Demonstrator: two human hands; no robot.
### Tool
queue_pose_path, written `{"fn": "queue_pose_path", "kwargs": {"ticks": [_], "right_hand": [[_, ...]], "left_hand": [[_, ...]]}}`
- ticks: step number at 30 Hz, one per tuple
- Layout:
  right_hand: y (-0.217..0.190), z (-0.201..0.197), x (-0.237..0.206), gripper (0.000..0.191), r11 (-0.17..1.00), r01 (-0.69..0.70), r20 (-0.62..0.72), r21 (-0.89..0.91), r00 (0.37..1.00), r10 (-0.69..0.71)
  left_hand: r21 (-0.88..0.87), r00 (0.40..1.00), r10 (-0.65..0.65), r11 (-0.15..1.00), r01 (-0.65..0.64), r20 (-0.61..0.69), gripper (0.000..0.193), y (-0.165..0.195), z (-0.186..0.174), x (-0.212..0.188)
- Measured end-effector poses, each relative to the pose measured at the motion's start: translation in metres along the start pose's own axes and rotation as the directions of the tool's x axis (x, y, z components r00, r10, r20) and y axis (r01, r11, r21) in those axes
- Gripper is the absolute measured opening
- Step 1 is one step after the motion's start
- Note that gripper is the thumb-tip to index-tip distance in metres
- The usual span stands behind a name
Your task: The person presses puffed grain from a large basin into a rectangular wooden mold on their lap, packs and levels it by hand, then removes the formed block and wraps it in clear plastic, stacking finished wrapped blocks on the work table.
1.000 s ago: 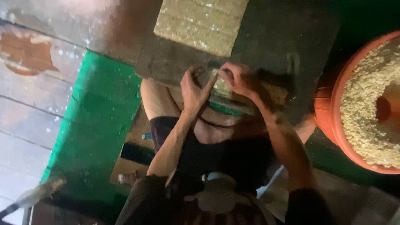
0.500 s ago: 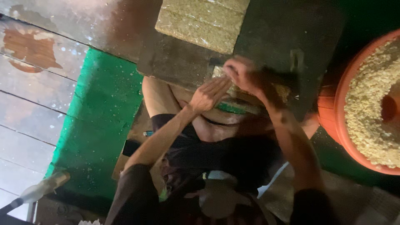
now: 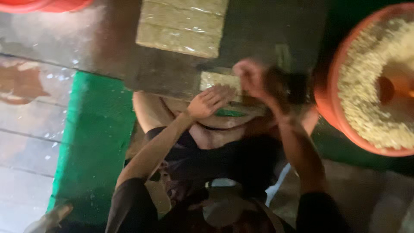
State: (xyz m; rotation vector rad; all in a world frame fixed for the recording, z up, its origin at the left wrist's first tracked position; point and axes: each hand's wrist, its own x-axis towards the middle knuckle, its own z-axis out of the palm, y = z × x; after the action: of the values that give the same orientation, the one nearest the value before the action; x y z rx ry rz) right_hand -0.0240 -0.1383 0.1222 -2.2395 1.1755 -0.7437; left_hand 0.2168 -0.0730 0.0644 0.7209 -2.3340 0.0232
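Dark bench [image 3: 172, 77], frame centre: left hand [image 3: 209, 101] rests open-fingered on a pale grainy block [image 3: 217, 80]. Right hand [image 3: 254, 77] is blurred, its grip unclear. Block looks crumbly; support it by flat sides.

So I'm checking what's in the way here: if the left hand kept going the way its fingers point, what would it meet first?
The left hand points up and to the right, its fingertips already at the small pale pressed block on the dark board. Past that sits the blurred right hand. Depth is unclear, so contact isn't certain.
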Motion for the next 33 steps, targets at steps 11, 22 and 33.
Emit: {"fn": "queue_pose_path", "kwargs": {"ticks": [11,22,33], "right_hand": [[0.076,-0.057,-0.113,0.014,0.947,-0.172,-0.031,-0.271,0.985,0.17],[0.029,0.017,-0.194,0.025,0.86,-0.345,-0.623,0.377,0.593,0.511],[-0.035,-0.02,-0.149,0.024,0.889,0.005,-0.006,-0.459,1.0,-0.008]], "left_hand": [[-0.108,0.88,-0.049,0.988,0.113,0.472,0.029,0.072,0.12,0.045],[0.47,0.734,-0.491,0.843,0.264,0.469,0.094,0.112,0.095,0.122],[-0.442,0.741,-0.013,0.796,0.414,0.671,0.047,0.005,0.088,0.145]]}}
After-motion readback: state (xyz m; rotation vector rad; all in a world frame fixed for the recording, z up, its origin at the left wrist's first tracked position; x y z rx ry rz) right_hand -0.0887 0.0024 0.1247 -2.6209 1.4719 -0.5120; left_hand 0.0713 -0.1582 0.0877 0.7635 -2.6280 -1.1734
